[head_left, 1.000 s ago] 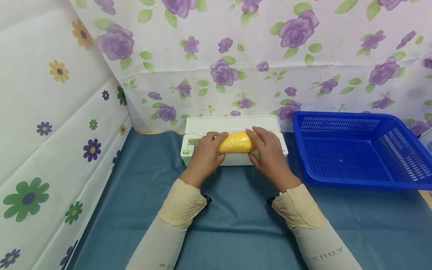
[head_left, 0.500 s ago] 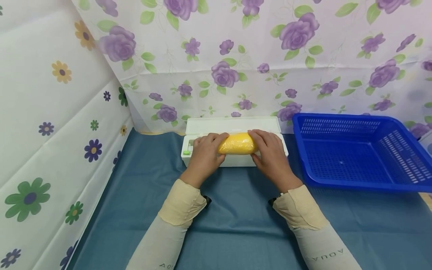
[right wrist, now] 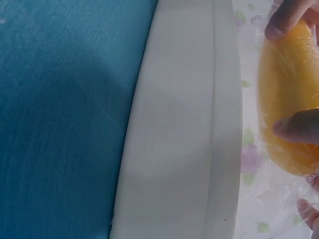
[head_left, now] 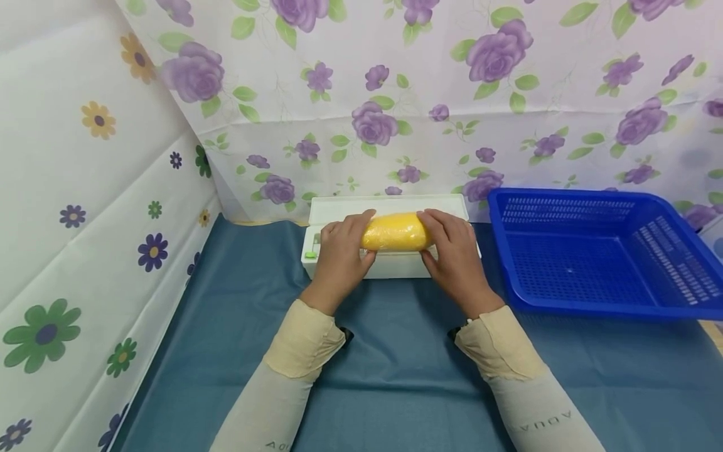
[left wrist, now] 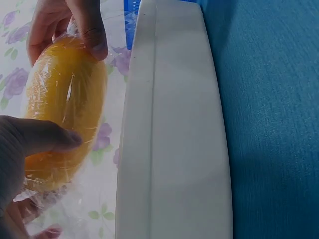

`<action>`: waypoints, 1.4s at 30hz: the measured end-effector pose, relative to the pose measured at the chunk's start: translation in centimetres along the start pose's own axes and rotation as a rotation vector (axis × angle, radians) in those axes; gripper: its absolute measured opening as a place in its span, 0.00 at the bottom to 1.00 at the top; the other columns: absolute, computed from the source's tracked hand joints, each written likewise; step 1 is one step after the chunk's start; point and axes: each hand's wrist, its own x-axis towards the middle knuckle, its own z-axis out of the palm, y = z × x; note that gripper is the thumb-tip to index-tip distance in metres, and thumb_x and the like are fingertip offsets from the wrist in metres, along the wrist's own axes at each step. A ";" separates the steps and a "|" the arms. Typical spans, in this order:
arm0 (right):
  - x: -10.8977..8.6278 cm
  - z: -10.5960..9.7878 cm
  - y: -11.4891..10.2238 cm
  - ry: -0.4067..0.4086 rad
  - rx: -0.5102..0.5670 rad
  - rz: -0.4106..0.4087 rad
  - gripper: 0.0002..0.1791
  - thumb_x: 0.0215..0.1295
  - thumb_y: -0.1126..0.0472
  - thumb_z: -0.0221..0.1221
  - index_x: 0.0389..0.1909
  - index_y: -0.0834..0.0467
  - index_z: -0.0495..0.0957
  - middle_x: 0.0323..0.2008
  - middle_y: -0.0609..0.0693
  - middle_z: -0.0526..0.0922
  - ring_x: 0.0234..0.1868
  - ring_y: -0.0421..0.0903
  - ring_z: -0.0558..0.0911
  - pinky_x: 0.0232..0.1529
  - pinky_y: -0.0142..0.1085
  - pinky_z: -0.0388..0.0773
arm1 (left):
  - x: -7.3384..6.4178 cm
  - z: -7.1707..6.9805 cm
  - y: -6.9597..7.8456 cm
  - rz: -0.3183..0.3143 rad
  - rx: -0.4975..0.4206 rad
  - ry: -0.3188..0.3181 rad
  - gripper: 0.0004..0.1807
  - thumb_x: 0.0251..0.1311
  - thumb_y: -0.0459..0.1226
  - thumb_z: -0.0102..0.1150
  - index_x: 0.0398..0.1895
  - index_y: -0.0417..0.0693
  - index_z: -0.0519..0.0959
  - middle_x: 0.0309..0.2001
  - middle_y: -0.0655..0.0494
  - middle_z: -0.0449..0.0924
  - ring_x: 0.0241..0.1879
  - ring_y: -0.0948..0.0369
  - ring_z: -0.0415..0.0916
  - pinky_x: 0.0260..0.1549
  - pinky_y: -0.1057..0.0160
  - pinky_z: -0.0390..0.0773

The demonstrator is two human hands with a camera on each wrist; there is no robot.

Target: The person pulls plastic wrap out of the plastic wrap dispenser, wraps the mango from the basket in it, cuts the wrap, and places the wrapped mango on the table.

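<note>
Yellow object point(head_left: 396, 231) between left hand point(head_left: 340, 258) and right hand point(head_left: 459, 260), one end in each grip

Both hands point(head_left: 341, 257) point(head_left: 456, 260) hold a yellow object point(head_left: 396, 232) over a white box point(head_left: 395, 269).

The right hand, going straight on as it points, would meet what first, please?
The right hand grips the film-wrapped yellow object; past that, it would probably meet first the open lid of the cling-film dispenser, though depth is unclear.

yellow wrapped bundle point(head_left: 396, 233) | shifted slightly up in head view | fingers point(head_left: 359, 221) moved with it
</note>
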 end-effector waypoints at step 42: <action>2.4 -1.5 -0.4 0.056 0.029 0.014 0.40 0.52 0.72 0.73 0.67 0.56 0.70 0.64 0.57 0.74 0.64 0.56 0.73 0.66 0.58 0.67 | 1.8 -1.7 0.7 -0.060 -0.085 0.096 0.31 0.56 0.35 0.74 0.65 0.54 0.76 0.61 0.54 0.79 0.61 0.53 0.76 0.67 0.43 0.64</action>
